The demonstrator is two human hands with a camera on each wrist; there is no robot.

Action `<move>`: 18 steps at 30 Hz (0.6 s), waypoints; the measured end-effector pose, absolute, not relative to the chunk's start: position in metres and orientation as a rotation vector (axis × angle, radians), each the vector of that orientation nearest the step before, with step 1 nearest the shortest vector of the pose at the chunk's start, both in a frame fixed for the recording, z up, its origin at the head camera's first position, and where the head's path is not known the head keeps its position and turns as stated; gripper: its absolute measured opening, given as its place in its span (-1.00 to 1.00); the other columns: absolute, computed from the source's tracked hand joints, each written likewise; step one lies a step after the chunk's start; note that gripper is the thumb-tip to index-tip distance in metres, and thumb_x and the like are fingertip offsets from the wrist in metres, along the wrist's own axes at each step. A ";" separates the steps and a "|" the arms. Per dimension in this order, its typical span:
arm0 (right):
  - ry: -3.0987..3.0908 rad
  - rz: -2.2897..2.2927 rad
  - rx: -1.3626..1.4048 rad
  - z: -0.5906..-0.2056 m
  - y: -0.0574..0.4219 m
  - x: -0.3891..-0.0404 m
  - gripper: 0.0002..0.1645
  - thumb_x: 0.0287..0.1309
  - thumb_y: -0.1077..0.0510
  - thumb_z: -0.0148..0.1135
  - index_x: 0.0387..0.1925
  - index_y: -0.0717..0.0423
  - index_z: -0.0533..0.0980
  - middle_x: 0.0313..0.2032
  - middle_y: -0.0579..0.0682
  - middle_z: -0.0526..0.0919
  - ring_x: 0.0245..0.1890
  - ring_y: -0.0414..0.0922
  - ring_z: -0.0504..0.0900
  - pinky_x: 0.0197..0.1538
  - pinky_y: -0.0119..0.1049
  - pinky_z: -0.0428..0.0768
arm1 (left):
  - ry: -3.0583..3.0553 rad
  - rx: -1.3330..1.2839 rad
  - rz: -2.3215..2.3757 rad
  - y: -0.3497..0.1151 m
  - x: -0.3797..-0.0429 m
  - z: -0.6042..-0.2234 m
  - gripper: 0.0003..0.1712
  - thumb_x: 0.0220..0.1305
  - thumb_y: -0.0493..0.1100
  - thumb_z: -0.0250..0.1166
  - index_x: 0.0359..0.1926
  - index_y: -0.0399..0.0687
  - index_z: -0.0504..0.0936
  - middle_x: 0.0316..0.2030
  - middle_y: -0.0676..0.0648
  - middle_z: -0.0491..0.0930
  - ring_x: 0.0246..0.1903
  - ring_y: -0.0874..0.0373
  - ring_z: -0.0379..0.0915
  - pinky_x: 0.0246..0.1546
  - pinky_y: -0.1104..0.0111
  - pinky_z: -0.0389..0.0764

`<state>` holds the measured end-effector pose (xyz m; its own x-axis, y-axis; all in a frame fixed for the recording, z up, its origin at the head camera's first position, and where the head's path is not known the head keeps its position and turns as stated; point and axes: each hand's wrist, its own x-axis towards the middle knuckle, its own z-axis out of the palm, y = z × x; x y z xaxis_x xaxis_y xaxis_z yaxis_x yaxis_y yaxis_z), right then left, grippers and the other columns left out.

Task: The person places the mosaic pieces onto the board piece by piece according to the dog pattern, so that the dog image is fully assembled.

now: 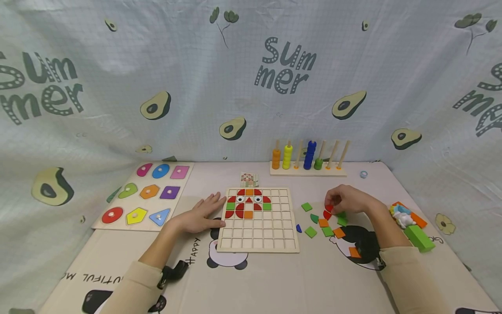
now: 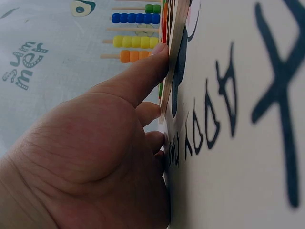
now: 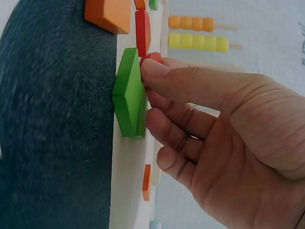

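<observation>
A wooden grid board [image 1: 274, 237] lies in the middle, its upper left squares filled with red, orange, green and eye-patterned pieces. My left hand [image 1: 199, 216] rests flat at its left side, fingers spread, the thumb touching the board's edge. To the right of the board, my right hand [image 1: 347, 199] pinches a red piece [image 3: 155, 57] between thumb and index finger; the fingers partly cover it. Another red piece [image 1: 327, 215] lies just below it. Green squares [image 3: 127, 95] lie close beside the fingertips. An orange square [image 1: 323, 223] and a green square [image 1: 311, 232] are nearby.
A pattern card [image 1: 249, 179] lies behind the board. Further back stands a peg rack [image 1: 307, 172] with coloured beads. A shape puzzle [image 1: 141, 195] sits at the left. A green block [image 1: 419, 238] and a small figure lie near the right edge.
</observation>
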<state>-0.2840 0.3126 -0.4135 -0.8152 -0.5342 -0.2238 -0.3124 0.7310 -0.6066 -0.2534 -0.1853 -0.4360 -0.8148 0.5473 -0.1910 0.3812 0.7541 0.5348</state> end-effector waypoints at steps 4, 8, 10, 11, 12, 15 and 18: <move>2.548 -0.833 -0.677 -0.413 0.309 -0.284 -0.81 0.00 0.40 0.33 -0.33 0.12 0.58 -0.40 0.01 0.61 -0.39 -0.07 0.49 -0.27 -0.26 0.55 | 2.617 0.716 0.693 -0.185 -0.254 -0.436 0.00 0.24 0.29 0.19 0.52 0.10 -0.07 0.52 -0.10 -0.25 0.49 -0.08 -0.48 0.43 -0.07 -0.34; 2.592 -0.869 -0.694 -0.414 0.306 -0.285 -0.87 0.09 0.36 0.30 -0.33 0.11 0.58 -0.41 0.01 0.60 -0.39 -0.08 0.49 -0.29 -0.28 0.54 | 2.618 0.719 0.687 -0.185 -0.254 -0.437 0.00 0.24 0.29 0.19 0.52 0.11 -0.08 0.52 -0.10 -0.25 0.49 -0.07 -0.48 0.43 -0.06 -0.34; 2.636 -0.893 -0.707 -0.413 0.305 -0.285 -0.89 0.14 0.31 0.28 -0.30 0.06 0.58 -0.38 -0.02 0.61 -0.38 -0.08 0.50 -0.28 -0.29 0.56 | 2.617 0.720 0.688 -0.185 -0.254 -0.437 0.00 0.24 0.29 0.18 0.52 0.10 -0.08 0.52 -0.10 -0.25 0.49 -0.08 -0.48 0.43 -0.06 -0.34; 2.656 -0.917 -0.719 -0.412 0.304 -0.286 -0.90 0.16 0.29 0.28 -0.28 0.06 0.58 -0.36 -0.03 0.61 -0.37 -0.06 0.52 -0.28 -0.29 0.57 | 2.616 0.719 0.690 -0.186 -0.254 -0.437 0.00 0.24 0.29 0.18 0.52 0.10 -0.08 0.52 -0.10 -0.25 0.49 -0.08 -0.48 0.43 -0.06 -0.34; 2.672 -0.946 -0.735 -0.411 0.302 -0.286 -0.89 0.18 0.28 0.27 -0.25 0.06 0.59 -0.33 -0.04 0.62 -0.36 -0.05 0.53 -0.28 -0.29 0.59 | 2.616 0.716 0.691 -0.186 -0.254 -0.436 0.00 0.24 0.29 0.18 0.52 0.11 -0.08 0.52 -0.10 -0.26 0.49 -0.07 -0.48 0.43 -0.06 -0.34; 2.682 -1.048 -0.769 -0.405 0.292 -0.287 -0.83 0.22 0.25 0.25 -0.14 0.08 0.61 -0.25 -0.06 0.65 -0.33 0.05 0.58 -0.26 -0.17 0.64 | 2.617 0.719 0.690 -0.185 -0.254 -0.436 -0.01 0.24 0.29 0.18 0.52 0.10 -0.08 0.52 -0.11 -0.25 0.49 -0.08 -0.47 0.43 -0.06 -0.34; 2.649 -1.143 -0.796 -0.398 0.274 -0.289 -0.77 0.22 0.22 0.26 -0.08 0.10 0.62 -0.22 -0.03 0.68 -0.30 0.15 0.62 -0.24 -0.04 0.66 | 2.612 0.718 0.696 -0.185 -0.254 -0.436 0.00 0.24 0.29 0.18 0.52 0.10 -0.08 0.52 -0.11 -0.26 0.49 -0.08 -0.48 0.43 -0.06 -0.34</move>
<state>-0.2886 0.2742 -0.3980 -0.8484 -0.5246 0.0706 -0.4114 0.5695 -0.7117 -0.2538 -0.1852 -0.4361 -0.8133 0.5495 -0.1913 0.3815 0.7519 0.5377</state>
